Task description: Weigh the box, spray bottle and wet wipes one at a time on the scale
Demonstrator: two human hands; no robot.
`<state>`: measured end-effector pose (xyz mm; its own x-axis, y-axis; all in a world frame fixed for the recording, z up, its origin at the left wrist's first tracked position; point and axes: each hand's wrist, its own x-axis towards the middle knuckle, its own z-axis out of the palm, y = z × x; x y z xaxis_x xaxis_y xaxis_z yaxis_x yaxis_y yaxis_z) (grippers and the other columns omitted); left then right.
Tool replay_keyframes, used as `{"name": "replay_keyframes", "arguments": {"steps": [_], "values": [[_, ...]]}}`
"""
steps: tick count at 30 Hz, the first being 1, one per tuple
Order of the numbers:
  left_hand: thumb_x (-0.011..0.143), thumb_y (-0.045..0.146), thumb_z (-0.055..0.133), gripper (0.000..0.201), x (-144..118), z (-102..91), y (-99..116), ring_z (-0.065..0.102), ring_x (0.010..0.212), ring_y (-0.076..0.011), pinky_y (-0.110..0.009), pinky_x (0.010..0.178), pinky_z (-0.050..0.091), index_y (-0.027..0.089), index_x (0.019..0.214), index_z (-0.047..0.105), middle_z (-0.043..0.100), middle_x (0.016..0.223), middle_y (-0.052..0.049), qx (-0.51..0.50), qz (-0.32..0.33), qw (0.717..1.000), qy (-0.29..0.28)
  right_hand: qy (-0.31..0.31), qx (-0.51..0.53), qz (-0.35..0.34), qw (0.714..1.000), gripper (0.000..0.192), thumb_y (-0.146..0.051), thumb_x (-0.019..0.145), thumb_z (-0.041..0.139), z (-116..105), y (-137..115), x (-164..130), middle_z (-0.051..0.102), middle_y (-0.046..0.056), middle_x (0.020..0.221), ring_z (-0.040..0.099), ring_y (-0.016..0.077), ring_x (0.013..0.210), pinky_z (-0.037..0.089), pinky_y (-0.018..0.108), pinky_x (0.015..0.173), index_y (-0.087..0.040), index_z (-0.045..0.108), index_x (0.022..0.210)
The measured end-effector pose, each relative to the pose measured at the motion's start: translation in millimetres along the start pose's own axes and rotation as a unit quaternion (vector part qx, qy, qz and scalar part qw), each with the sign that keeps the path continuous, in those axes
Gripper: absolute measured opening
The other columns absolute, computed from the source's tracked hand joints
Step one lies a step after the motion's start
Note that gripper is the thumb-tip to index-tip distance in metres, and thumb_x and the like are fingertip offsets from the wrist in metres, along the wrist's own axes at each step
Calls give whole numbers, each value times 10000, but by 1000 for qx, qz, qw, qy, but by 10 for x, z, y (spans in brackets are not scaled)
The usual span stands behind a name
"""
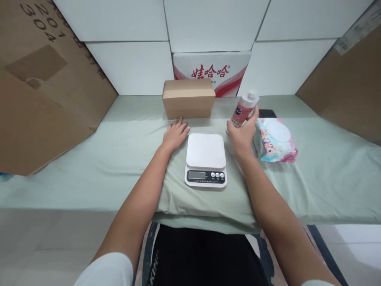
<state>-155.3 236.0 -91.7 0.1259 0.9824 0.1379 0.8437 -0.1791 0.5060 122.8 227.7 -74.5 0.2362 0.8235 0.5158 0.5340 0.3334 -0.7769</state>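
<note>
My right hand [242, 133] is wrapped round a pink bottle with a white cap [241, 112], which tilts to the right. My left hand [175, 135] lies flat on the green cloth with its fingers spread, its fingertips at the lower front edge of a small brown cardboard box [189, 101]. Between my two forearms sits a white digital kitchen scale [206, 153] with a bare platform, a blank-looking display and several buttons. Just right of my right hand is a pack of wet wipes [275, 141] with a white lid.
A dark flat item [267, 113] lies behind the wipes. Behind the small box stands a white and red carton [212, 65] against white panels. Large cardboard boxes flank the cloth-covered table [119, 174], one at left [44, 103] and one at right [348, 83].
</note>
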Motion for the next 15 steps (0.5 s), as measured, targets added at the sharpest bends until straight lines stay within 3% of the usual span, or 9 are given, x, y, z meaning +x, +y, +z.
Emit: {"name": "replay_keyframes", "arguments": {"steps": [2,3,5,7,12,15], "values": [[1052,511,376,555,7,15,-20,320,1635,-332,-592,1350,200,231,1460,629,356,1743,-110,-2,2,1000,2,53,-12,50,997,590,-350,775,731,32,98,18,721,146,1173,681,351,1137,533,594,1070,-226,548,1323],[1051,510,377,555,8,19,-24,320,1634,-337,-600,1348,201,230,1458,630,364,1739,-110,-2,2,1000,2,72,-16,59,996,460,-360,738,750,39,124,32,741,107,1035,700,330,1018,564,571,1010,-227,612,1156],[1050,503,377,557,7,17,-21,323,1632,-343,-607,1346,200,221,1460,629,377,1732,-113,-2,-2,1000,2,68,-3,32,997,355,-408,717,776,32,112,61,733,71,917,689,292,889,591,537,929,-226,624,981],[1051,499,376,561,2,8,-5,323,1632,-344,-605,1346,200,215,1466,626,392,1725,-116,-4,-5,1000,-1,46,34,-14,998,366,-479,733,798,-5,11,74,719,54,875,663,251,797,608,489,844,-234,618,938],[1057,479,368,574,-17,-22,55,297,1643,-335,-589,1353,187,198,1501,599,388,1727,-116,4,-12,1000,-16,-114,157,-89,977,437,-576,720,839,-129,-420,-55,726,57,873,650,220,717,587,395,637,-248,626,914],[1065,465,336,590,-29,-34,77,281,1651,-320,-567,1362,170,182,1522,580,377,1732,-114,6,-19,1000,-20,-219,180,-101,954,403,-524,696,846,-130,-582,-183,736,58,879,644,212,719,567,374,628,-233,665,909]]}}
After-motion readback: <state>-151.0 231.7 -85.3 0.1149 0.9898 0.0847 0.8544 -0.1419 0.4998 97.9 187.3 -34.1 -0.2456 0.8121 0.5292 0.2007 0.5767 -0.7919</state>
